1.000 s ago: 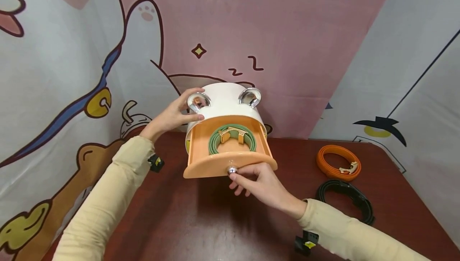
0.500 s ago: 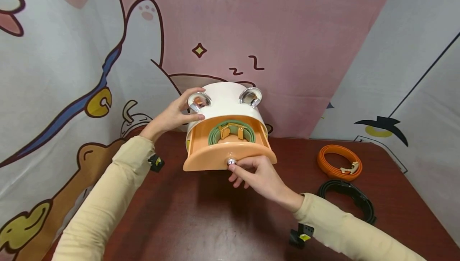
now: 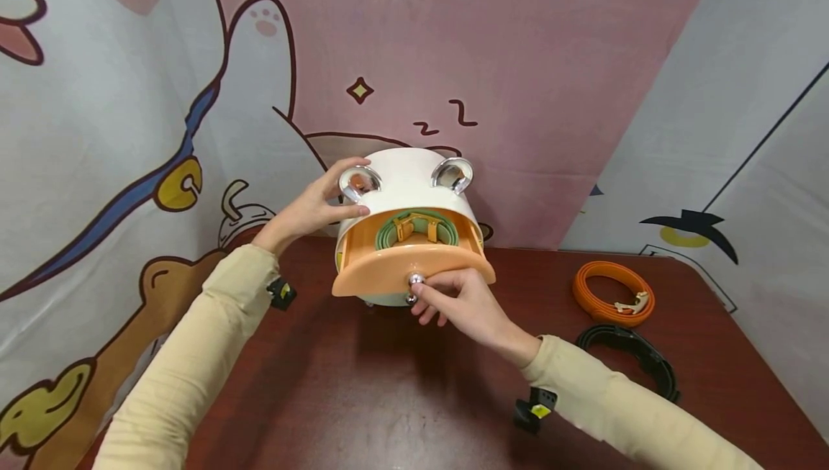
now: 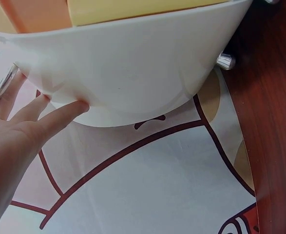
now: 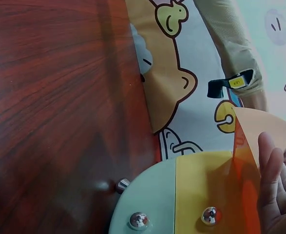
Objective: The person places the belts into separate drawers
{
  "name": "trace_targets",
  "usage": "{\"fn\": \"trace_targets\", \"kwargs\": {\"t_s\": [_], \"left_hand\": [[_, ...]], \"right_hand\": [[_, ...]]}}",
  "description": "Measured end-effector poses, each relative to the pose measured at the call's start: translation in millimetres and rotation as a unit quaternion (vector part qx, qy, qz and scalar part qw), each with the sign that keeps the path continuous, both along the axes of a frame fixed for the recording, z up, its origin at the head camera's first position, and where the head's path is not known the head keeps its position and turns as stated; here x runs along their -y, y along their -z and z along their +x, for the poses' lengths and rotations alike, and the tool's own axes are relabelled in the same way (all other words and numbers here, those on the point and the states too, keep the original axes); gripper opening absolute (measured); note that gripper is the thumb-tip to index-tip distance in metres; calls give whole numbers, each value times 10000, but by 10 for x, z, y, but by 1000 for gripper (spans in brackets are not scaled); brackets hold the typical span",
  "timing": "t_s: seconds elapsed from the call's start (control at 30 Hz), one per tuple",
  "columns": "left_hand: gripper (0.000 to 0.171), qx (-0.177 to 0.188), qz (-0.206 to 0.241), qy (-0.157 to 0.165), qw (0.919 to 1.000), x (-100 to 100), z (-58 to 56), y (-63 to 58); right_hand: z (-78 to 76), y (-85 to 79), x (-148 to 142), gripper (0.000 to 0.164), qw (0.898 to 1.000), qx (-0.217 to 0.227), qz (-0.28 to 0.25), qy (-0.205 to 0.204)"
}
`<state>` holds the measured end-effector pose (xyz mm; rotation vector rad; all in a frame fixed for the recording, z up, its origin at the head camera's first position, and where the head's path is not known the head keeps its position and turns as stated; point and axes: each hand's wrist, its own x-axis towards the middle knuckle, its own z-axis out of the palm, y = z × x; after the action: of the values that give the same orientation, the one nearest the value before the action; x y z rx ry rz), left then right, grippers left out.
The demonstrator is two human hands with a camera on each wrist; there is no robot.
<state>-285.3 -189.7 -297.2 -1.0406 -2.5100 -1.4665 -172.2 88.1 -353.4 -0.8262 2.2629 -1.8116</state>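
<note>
A small white drawer cabinet with two silver ears stands near the back of the table. Its top orange drawer is partly out, and a coiled green belt with a gold-toned buckle lies inside. My right hand pinches the silver knob on that drawer between thumb and forefinger. Around the left ear, my left hand spans the cabinet's upper corner. In the left wrist view its extended fingers press on the white side wall.
Coiled orange and black belts lie on the table's right side. Lower yellow and green drawer fronts, each with a silver knob, show in the right wrist view. A patterned cloth hangs behind the table.
The orange drawer has slid farther into the cabinet, carrying the green belt inward. My right hand has moved forward with the knob; my left hand has stayed in place.
</note>
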Motion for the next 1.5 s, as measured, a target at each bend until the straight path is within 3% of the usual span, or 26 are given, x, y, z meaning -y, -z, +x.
{"fn": "trace_targets", "kwargs": {"t_s": [0.23,0.77,1.03,1.5], "left_hand": [[73,14,-20,-14,10000,-7,16,-12],[74,-19,-57,5,10000,-1,19,-3],[74,-142,43,150,9998,-7,14,5],[75,213,48,-29,9998,-11,22,4]], "right_hand": [[-114,-11,9,20,10000,-82,9,-43],[-336,-39,43,30,9992,75,254,286],[-442,-57,92,33,9993,90,199,289],[-583,-47,138,30,9991,36,109,407]]}}
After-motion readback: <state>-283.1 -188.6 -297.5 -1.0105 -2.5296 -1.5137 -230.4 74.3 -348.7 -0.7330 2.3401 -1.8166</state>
